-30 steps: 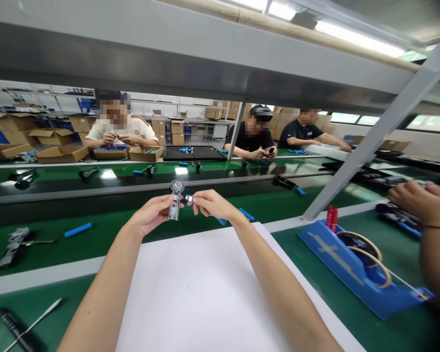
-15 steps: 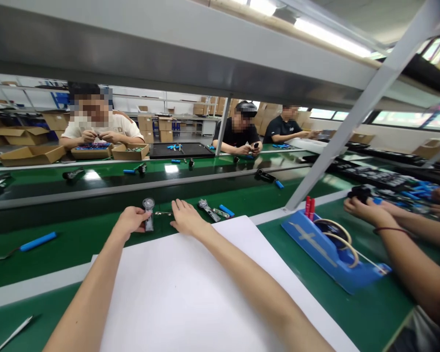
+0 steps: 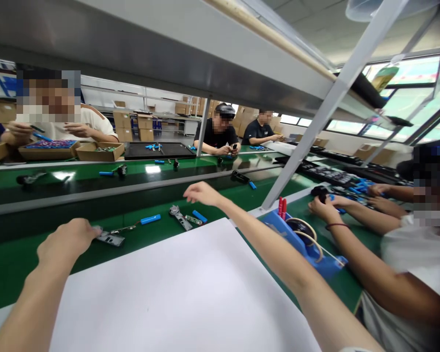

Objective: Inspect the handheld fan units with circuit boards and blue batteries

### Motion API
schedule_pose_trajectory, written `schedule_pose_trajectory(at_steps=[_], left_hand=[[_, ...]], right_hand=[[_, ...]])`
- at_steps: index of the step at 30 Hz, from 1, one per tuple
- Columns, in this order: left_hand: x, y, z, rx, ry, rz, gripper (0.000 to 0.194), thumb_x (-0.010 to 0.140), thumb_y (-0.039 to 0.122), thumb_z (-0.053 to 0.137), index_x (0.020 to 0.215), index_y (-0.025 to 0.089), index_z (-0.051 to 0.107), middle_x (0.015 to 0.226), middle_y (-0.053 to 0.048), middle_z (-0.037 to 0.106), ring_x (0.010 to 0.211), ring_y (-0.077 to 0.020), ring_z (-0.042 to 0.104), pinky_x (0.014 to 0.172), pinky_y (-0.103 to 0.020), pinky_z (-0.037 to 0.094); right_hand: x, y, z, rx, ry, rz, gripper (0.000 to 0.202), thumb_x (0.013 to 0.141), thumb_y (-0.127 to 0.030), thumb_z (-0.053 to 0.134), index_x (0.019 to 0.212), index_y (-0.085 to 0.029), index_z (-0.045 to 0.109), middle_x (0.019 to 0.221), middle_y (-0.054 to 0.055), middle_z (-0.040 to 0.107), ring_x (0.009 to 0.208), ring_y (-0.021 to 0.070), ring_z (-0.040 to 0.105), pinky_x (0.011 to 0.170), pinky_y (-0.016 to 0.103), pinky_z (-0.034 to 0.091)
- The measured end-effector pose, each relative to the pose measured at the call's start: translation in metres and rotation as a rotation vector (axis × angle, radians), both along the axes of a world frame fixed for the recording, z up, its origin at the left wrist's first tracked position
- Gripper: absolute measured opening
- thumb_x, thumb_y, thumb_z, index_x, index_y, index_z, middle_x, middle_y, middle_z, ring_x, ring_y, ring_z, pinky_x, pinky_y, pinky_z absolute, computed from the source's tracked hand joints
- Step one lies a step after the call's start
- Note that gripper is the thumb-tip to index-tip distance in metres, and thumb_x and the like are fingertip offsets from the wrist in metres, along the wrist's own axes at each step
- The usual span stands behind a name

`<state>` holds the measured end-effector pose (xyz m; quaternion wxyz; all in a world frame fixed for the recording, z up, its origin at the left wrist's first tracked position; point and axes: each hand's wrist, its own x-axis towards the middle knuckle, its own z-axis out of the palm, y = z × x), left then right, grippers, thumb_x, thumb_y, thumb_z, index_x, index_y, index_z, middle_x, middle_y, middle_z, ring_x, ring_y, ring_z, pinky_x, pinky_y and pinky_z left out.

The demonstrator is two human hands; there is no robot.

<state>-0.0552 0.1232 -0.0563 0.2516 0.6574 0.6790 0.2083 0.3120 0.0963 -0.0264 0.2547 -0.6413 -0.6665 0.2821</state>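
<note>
My left hand [image 3: 68, 239] is closed at the round end of a grey handle-shaped housing [image 3: 110, 238], low over the green belt; its fingertips are partly hidden. A thin strip with wire [image 3: 126, 228] runs from that housing to a blue cylindrical battery [image 3: 150, 219] on the belt. My right hand [image 3: 203, 193] hangs above the belt, fingers loosely bent and nothing visible in them. Below it lies a second grey housing [image 3: 180, 218], beside a small green circuit board [image 3: 193, 220] and another blue battery [image 3: 200, 216].
White paper [image 3: 176, 288] covers the near surface. To the right stands a blue tape dispenser [image 3: 304, 244] with red pens [image 3: 282, 208]. A slanted metal post [image 3: 300, 137] rises behind it. Co-workers sit across the belt and at the right, where a co-worker's hands [image 3: 324, 208] hold a black part.
The view has turned right. My left hand has swung the grey housing onto its side, battery trailing. My right hand has lifted off the strip and moved up and away to the right.
</note>
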Motion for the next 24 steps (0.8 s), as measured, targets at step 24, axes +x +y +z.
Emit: schedule_pose_trajectory(at_steps=[24], left_hand=[[0.094,-0.049,0.027,-0.284,-0.277,-0.306,0.033,0.078,0.051,0.067,0.071,0.021,0.057,0.069,0.000,0.054,0.060,-0.0145,0.047,0.050,-0.025,0.030]], right_hand=[[0.208,0.078,-0.092,0.527,-0.050,-1.423,0.017,0.096,-0.022,0.044,0.082,-0.020,0.053,0.109,0.025,0.056,0.104,0.0339,0.057,0.089,0.053,0.038]])
